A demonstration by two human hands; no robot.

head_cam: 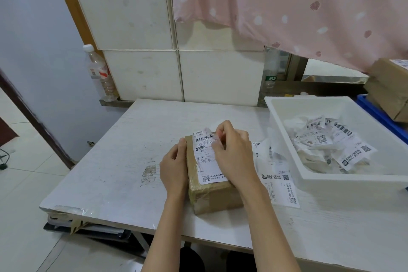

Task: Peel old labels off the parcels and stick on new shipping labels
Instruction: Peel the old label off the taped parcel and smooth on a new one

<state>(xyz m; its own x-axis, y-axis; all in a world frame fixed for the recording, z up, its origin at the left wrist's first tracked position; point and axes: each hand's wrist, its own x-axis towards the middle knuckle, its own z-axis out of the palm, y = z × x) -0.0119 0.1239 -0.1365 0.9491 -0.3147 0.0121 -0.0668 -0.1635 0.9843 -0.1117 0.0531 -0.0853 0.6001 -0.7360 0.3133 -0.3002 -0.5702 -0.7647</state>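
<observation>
A brown cardboard parcel point(213, 196) wrapped in clear tape lies on the white table point(114, 161). A white shipping label point(204, 157) with a barcode covers its top. My left hand point(174, 166) presses against the parcel's left side. My right hand point(233, 150) rests over the label's right half, with its fingertips pinching the label's lifted upper right edge. More white labels point(278, 174) lie on the table just right of the parcel.
A white foam box point(287, 106) at the right holds several crumpled peeled labels point(326, 141). Behind it sit a blue crate point(375, 110) and stacked cardboard parcels point(388, 86). A plastic bottle point(99, 73) stands on the ledge at back left. A pink curtain point(298, 6) hangs above.
</observation>
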